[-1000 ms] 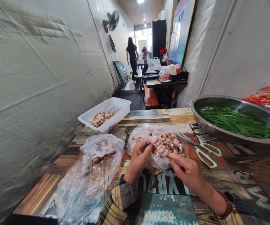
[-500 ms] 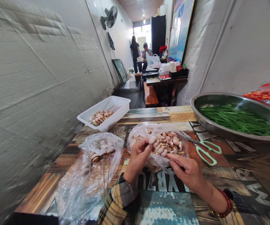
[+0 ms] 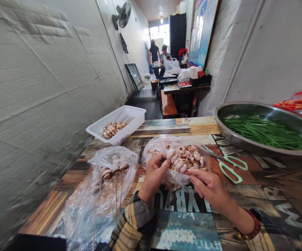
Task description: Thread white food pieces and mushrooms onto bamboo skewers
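My left hand pinches a pale mushroom piece just above an open clear plastic bag heaped with cut mushrooms. My right hand is closed in front of the bag's near edge, its fingers pressed together on something thin that I cannot make out. Left of the hands lies a second clear bag with several loaded bamboo skewers inside. A white plastic tray with finished skewers stands farther back on the left.
Green-handled scissors lie right of the mushroom bag. A large steel basin of green chives fills the right side, a red-printed bag behind it. A brick wall runs along the left. Two people stand by far tables down the corridor.
My left hand has lifted the mushroom piece slightly and my right hand has edged closer to it. The person in black has walked farther down the corridor.
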Action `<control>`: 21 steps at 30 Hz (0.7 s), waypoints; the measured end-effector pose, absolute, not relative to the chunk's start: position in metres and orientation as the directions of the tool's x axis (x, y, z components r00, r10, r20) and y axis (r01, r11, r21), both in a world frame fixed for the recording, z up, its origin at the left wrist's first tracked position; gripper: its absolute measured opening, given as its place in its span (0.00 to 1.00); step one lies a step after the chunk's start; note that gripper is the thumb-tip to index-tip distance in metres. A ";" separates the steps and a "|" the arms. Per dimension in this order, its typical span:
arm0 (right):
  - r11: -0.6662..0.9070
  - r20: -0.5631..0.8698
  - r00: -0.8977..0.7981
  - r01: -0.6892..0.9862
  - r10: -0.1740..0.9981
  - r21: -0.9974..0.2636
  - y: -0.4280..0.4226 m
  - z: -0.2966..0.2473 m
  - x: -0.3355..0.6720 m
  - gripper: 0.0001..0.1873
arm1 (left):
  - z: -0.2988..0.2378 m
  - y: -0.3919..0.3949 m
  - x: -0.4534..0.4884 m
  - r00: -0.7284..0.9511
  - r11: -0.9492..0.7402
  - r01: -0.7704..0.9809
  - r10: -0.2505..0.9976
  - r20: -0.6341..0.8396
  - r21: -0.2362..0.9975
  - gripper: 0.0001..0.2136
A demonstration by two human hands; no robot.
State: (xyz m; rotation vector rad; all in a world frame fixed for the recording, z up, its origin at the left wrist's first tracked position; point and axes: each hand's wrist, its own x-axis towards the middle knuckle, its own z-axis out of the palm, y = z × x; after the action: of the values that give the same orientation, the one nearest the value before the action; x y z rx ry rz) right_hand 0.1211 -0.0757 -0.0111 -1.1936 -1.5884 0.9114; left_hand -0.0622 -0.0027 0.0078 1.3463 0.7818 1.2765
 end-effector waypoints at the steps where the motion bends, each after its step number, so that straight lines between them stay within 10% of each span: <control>1: 0.269 0.250 -0.101 0.308 0.963 -0.913 -0.075 -0.010 0.121 0.19 | 0.009 -0.003 -0.062 0.219 -0.217 -0.198 0.941 0.259 0.956 0.12; 10: 0.477 0.492 -0.144 0.575 0.859 -0.665 -0.071 -0.010 0.121 0.13 | 0.015 -0.003 -0.061 0.215 -0.201 -0.198 0.946 0.242 0.959 0.14; 21: 0.467 0.447 -0.177 0.538 0.877 -0.702 -0.074 -0.003 0.120 0.14 | 0.000 0.006 -0.065 0.140 -0.260 -0.039 0.955 0.263 0.965 0.17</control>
State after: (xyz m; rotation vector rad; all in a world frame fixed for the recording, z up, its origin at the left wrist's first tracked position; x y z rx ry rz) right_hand 0.1201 -0.0735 -0.0032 -1.1905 -1.8509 0.4931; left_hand -0.0649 0.0063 -0.0001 1.4498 0.9484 1.2978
